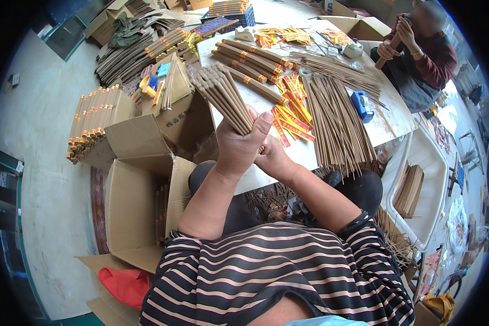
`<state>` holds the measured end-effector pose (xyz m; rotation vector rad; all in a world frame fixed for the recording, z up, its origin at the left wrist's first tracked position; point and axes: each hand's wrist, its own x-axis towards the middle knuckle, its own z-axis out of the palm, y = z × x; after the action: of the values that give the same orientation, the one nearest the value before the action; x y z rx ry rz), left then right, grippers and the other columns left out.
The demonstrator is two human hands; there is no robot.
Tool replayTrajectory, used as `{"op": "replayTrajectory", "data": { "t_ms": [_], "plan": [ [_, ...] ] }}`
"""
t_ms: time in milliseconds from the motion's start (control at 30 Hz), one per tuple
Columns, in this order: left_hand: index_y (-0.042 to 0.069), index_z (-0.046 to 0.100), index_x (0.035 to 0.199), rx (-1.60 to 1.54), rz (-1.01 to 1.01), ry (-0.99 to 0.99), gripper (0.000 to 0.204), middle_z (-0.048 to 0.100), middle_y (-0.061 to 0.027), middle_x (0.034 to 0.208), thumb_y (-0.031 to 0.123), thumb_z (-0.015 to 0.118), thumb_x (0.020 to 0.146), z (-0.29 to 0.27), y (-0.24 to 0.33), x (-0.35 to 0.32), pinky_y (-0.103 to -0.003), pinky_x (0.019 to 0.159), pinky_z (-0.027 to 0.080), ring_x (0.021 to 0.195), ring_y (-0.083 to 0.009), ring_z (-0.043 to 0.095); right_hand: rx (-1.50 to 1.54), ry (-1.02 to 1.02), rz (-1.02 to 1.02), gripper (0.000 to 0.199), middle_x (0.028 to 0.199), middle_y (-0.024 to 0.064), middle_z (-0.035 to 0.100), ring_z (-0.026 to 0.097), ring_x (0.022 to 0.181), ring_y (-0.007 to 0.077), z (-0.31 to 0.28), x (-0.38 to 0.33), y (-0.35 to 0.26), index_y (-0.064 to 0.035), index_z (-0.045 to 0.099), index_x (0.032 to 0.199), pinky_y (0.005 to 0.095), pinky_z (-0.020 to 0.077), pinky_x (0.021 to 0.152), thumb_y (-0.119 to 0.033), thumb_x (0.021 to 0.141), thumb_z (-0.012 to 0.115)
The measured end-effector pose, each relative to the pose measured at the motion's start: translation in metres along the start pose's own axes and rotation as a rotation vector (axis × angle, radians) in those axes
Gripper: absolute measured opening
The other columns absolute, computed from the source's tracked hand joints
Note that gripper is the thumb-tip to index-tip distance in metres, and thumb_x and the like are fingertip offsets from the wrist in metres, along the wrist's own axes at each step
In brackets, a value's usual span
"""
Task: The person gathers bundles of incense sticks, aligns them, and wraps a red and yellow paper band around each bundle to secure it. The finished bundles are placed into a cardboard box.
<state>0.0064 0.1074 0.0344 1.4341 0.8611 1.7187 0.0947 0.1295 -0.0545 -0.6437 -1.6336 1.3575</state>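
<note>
My left hand (pixel 237 144) is wrapped round a thick bundle of brown incense sticks (pixel 220 93), its thumb pressed along the side. The bundle tilts up and away to the left, its blunt ends fanning slightly. Close against the left hand, my right hand (pixel 276 158) has its fingers curled in; what they grip is hidden. Just beyond my hands on the white table (pixel 388 122) lie red and yellow paper labels (pixel 292 122). Loose incense sticks (pixel 337 122) spread to their right. Behind them lie several banded incense bundles (pixel 250 61).
An open cardboard box (pixel 138 204) stands at my left, near stacked banded bundles (pixel 99 115). A blue tape dispenser (pixel 362 106) sits at the table's right side. A white tub (pixel 429 182) holds sticks at the right. Across the table, another person (pixel 418 60) holds a bundle.
</note>
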Motion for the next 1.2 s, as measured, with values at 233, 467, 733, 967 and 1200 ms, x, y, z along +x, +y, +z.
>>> {"op": "replayTrajectory", "data": {
  "t_ms": [233,467,733,967,1200],
  "plan": [
    [0.006,0.046,0.077,0.155,-0.002,0.055,0.019,0.048,0.0002,0.058,0.002,0.064,0.082,-0.004,-0.036,-0.006,-0.02,0.044,0.04,0.049,-0.0059,0.048,-0.133,0.047,-0.028,0.029,0.085,0.0071,0.058,0.053,0.081,0.0126,-0.005,0.0,0.028,-0.0042,0.051,0.104,0.0282,0.0456,0.075,-0.007,0.078,0.063],
    [0.007,0.046,0.072,-0.246,-0.2,0.132,0.021,0.046,-0.0006,0.055,0.005,0.064,0.082,-0.008,-0.027,0.009,-0.024,0.041,0.038,0.043,-0.0078,0.044,-0.082,-0.011,0.105,0.028,0.078,0.0041,0.054,0.049,0.072,0.0121,-0.006,0.003,0.015,-0.0015,0.052,0.095,0.0273,0.0454,0.071,-0.018,0.079,0.067],
    [0.01,0.046,0.074,-0.614,-0.382,0.169,0.018,0.044,-0.0009,0.051,0.006,0.062,0.081,-0.021,-0.005,0.021,-0.025,0.037,0.039,0.04,-0.0112,0.045,-0.117,-0.074,0.452,0.026,0.062,0.0002,0.05,0.047,0.053,0.0083,0.001,-0.018,-0.036,-0.0023,0.05,0.086,0.0248,0.0408,0.049,-0.024,0.082,0.065],
    [0.008,0.046,0.074,-0.362,-0.408,0.127,0.022,0.048,0.0,0.054,0.009,0.066,0.082,0.006,-0.008,-0.013,-0.022,0.039,0.038,0.042,-0.0077,0.047,-0.002,0.084,0.072,0.034,0.079,0.0003,0.056,0.051,0.068,0.0059,0.005,-0.024,-0.014,-0.0012,0.046,0.103,0.0215,0.0434,0.058,-0.009,0.078,0.067],
    [0.01,0.043,0.076,-0.253,-0.185,0.064,0.023,0.043,0.0012,0.053,0.003,0.063,0.082,-0.004,0.029,0.002,-0.022,0.038,0.036,0.04,-0.0079,0.043,-0.519,-0.214,0.347,0.026,0.09,0.0155,0.063,0.061,0.086,0.0239,-0.033,-0.049,-0.015,0.0005,0.057,0.097,0.0319,0.0473,0.079,-0.013,0.076,0.064]
  ]
}}
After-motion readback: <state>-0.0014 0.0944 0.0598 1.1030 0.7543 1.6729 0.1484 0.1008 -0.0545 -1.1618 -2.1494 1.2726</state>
